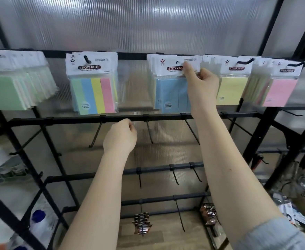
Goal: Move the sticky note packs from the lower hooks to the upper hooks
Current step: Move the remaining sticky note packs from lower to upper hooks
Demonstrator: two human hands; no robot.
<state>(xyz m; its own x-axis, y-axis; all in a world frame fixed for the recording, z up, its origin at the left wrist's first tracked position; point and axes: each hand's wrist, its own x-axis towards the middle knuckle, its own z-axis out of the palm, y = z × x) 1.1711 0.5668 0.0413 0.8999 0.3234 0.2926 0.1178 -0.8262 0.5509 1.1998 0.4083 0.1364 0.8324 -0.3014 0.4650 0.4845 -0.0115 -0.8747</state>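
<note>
At the upper hooks, right hand (201, 83) grip pinches blue pack's (173, 91) header.

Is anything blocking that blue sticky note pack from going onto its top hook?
Nothing visible does. The right hand pinches the header of the blue sticky note pack right at the top rail; its hook is hidden behind the packs. The left hand is lower, clear of it.

Five bunches of sticky note packs (173, 82) hang along the top rail; pack count in each too layered to tell. Two hands up. Two clusters of dark packets (142, 222) hang low.
</note>
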